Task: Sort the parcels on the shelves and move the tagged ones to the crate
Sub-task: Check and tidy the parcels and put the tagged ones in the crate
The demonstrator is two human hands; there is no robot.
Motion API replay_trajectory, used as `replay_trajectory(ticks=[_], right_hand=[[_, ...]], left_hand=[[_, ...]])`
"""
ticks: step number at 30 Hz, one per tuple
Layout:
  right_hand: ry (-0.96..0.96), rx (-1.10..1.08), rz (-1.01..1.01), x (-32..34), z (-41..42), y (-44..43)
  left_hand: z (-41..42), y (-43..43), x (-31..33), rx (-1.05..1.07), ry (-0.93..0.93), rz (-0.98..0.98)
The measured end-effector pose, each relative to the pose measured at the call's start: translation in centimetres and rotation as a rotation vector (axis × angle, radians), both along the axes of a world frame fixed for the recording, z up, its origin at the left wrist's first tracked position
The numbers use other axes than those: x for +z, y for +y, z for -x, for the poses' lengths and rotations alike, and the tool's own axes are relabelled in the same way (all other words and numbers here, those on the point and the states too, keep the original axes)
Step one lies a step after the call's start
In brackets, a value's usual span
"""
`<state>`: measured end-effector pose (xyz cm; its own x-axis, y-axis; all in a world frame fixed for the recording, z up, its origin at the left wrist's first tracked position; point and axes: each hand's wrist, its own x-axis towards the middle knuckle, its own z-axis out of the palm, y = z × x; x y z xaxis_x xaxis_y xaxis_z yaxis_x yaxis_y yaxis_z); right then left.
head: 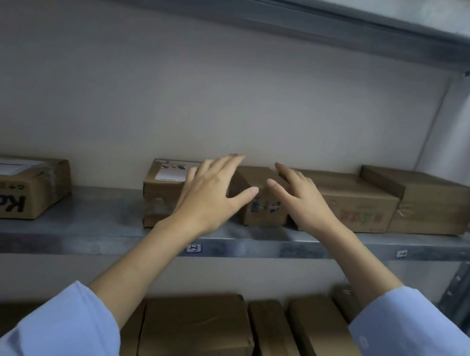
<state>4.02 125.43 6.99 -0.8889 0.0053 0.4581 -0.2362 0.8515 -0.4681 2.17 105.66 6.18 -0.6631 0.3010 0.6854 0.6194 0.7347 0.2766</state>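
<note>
Head view: my left hand [212, 192] and right hand [301, 201] are both released, fingers straight and spread, holding nothing. They flank the small box [253, 181] on the middle shelf [247, 245], one on each side; I cannot tell whether either touches it. Just left of it, partly behind my left hand, stands a labelled box [165, 178] with a white sticker on top. To the right sit a long box [359, 205] and a tall box [428, 207]; far left lies a printed box [2, 185], which also has a white label. More parcels [196, 326] line the shelf below. The crate is out of view, so I cannot say what has gone into it. I judge the sorting far from finished: nothing is lifted, and both shelves hold parcels.
</note>
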Motion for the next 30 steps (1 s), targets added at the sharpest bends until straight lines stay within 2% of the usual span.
replay_trajectory(ticks=[4,11,15,23,30], right_hand=[[-0.033,-0.008,-0.018,-0.5,0.3,1.0],[-0.051,0.024,-0.037,-0.6,0.6,1.4],[-0.021,0.019,-0.051,-0.5,0.9,1.6],[-0.011,0.050,0.062,-0.5,0.7,1.7],[0.025,0.066,0.074,-0.9,0.8,1.1]], left_hand=[[0.1,2.4,-0.4,-0.096,-0.050,-0.041],[1.9,2.9,-2.1,-0.116,-0.349,-0.156],[2.5,3.1,-2.2,-0.091,-0.360,-0.134],[2.9,2.6,-2.5,-0.058,-0.351,-0.095],[3.1,2.3,-2.4,-0.084,-0.342,-0.188]])
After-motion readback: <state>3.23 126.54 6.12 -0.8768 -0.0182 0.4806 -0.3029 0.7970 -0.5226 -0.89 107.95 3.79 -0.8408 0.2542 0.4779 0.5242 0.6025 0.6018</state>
